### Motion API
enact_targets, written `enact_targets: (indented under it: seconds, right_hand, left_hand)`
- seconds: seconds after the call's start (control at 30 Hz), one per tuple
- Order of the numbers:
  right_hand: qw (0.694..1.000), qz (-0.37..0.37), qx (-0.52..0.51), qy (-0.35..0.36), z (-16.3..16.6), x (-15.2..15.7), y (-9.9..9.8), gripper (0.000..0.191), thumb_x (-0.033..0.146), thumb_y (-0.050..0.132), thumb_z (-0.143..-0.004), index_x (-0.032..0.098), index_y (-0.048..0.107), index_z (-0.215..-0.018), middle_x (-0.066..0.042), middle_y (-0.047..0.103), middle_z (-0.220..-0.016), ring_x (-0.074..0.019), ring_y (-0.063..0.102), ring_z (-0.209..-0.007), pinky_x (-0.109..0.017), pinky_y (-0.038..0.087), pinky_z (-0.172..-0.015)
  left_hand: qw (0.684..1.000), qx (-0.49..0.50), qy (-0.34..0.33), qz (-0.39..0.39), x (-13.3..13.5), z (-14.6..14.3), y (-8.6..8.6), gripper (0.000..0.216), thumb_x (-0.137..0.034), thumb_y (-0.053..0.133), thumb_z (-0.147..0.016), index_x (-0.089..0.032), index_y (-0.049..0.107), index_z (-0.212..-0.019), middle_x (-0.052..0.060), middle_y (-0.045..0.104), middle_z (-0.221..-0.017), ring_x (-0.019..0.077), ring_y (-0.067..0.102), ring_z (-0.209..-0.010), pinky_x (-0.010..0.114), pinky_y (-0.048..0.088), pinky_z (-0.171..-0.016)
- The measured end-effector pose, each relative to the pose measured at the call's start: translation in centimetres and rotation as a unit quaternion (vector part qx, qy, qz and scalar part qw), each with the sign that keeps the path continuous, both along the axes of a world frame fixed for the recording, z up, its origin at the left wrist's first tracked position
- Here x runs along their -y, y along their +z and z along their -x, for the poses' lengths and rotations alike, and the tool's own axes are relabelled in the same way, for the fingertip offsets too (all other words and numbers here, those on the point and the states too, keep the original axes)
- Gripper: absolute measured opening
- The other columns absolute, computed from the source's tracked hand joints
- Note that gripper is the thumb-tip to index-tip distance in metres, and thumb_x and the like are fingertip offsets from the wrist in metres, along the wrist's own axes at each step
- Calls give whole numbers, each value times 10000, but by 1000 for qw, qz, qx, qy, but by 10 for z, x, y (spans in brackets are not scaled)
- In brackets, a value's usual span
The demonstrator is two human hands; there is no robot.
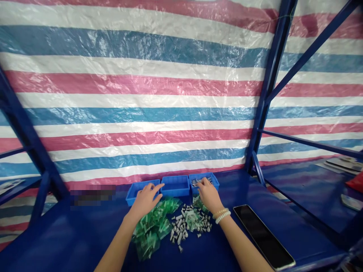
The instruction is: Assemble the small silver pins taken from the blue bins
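My left hand (148,199) hovers at the left blue bin (130,197) and the green plastic bags, its fingers spread and nothing seen in them. At the right blue bin (215,182), my right hand (209,194) reaches over the near rim with bent fingers among metal screws (195,183); what the fingertips pinch is hidden. Between these two stands the middle blue bin (175,186). A heap of green plastic bags (153,226) lies below my left hand. Beside it is a loose pile of metal screws (179,228), with clear greenish bags (193,220) on top.
A black phone-like slab (263,236) lies right of my right forearm on the blue tabletop (85,234). A pixelated dark item (93,195) is at the back left. Blue metal posts (266,94) and a striped plastic sheet (141,87) bound the far side.
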State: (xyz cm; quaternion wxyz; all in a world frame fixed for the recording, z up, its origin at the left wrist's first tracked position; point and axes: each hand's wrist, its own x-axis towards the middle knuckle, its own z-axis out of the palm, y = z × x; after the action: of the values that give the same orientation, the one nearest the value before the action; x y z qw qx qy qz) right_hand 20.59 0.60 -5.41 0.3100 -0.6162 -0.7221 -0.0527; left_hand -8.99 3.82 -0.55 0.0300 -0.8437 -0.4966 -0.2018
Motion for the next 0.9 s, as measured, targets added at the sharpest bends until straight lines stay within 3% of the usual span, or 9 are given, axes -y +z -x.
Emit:
enact_targets:
  seconds: [0.1,0.3,0.5,0.6,0.7,0.8,0.9]
  right_hand:
    - [1000,4,8,-3,-9,-6,-6,270,8,515,-870,146,704,-1005,-121,569,-997,-228,622,-825,-313,492,-742]
    - [1000,4,1,23,-15,-12,-15,310,-13,458,-885,131,700,-1016,-118,573,-967,-235,629,-856,-324,509,-792]
    - [998,14,-18,51,-16,-2,-4,305,29,466,-902,131,649,-1124,-121,572,-991,-253,597,-915,-376,500,-858]
    - [995,20,-17,93,-4,10,7,238,57,511,-905,154,650,-1072,-99,593,-986,-249,572,-989,-358,472,-892]
    - [986,42,2,164,18,26,16,115,115,607,-887,199,685,-890,-33,618,-890,-203,579,-912,-302,455,-854]
    - [975,66,27,213,42,39,16,29,196,702,-841,222,714,-846,-17,631,-865,-205,574,-894,-304,439,-804]
    - [970,83,42,222,57,43,11,61,187,689,-850,215,740,-869,-41,637,-876,-229,567,-916,-328,425,-779]
  left_hand:
    - [1000,-29,-12,5,-2,-2,-11,363,-345,451,-925,-322,656,-1223,70,655,-1001,247,664,-930,351,499,-781]
    - [999,-41,-24,8,-1,-1,-21,321,-295,385,-967,-277,670,-1114,68,613,-1014,245,644,-932,356,492,-773]
    - [999,-12,-44,-1,2,-2,-18,306,-307,443,-960,-275,640,-1192,87,596,-1088,292,623,-1010,437,494,-830]
    - [998,24,-54,-33,8,-7,-10,347,-322,444,-964,-250,595,-1269,114,571,-1187,316,570,-1121,479,468,-912]
    - [993,60,-76,-61,14,-13,-3,337,-318,441,-968,-217,604,-1244,111,580,-1165,291,566,-1120,443,464,-952]
    - [988,87,-102,-74,18,-18,-2,308,-283,454,-960,-217,621,-1211,97,591,-1147,266,574,-1098,404,470,-956]
    - [983,111,-121,-77,22,-21,-3,290,-240,457,-955,-219,634,-1183,91,600,-1141,257,574,-1089,401,463,-963]
